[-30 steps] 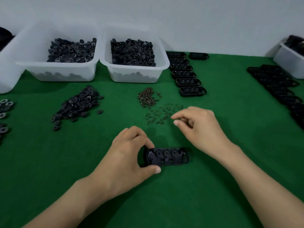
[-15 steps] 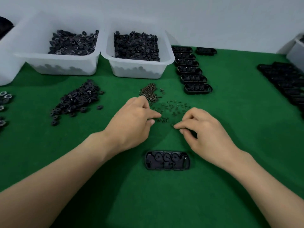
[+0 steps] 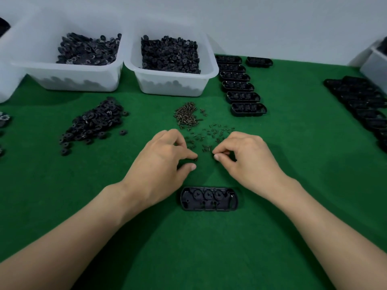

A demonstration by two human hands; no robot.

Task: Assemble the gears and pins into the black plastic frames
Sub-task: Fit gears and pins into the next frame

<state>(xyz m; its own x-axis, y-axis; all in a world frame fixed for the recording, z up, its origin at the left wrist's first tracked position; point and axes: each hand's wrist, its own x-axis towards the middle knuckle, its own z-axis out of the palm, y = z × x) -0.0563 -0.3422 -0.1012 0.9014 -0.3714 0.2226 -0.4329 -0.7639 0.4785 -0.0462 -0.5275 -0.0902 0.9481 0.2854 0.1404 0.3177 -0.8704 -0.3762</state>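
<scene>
In the head view, your left hand [image 3: 161, 162] and right hand [image 3: 245, 158] both lie low over the green surface [image 3: 188, 258], about midway between its left and right edges, at the near fringe of the scattered pins [image 3: 211, 132]. Your left forefinger reaches to a pin on the cloth, with the thumb just below it and a narrow gap between the two. Whether a pin is caught there, you cannot tell from this view. Your right thumb and forefinger are drawn close together, tips nearly meeting, the other fingers curled under. Whether they hold a pin is too small to tell. The black frame [image 3: 209, 198] lies flat, open side up, nearer the near edge than your hands, between your two wrists and touched by neither. Just beyond the pins sits a small heap of brown screws [image 3: 185, 114], and to its left, towards the left edge, a loose pile of gears [image 3: 94, 122]. Along the far edge stand two white bins [image 3: 173, 86] of dark gears. To their right a column of frames [image 3: 243, 86] runs towards you, and more frames [image 3: 364, 101] line the right edge.
</scene>
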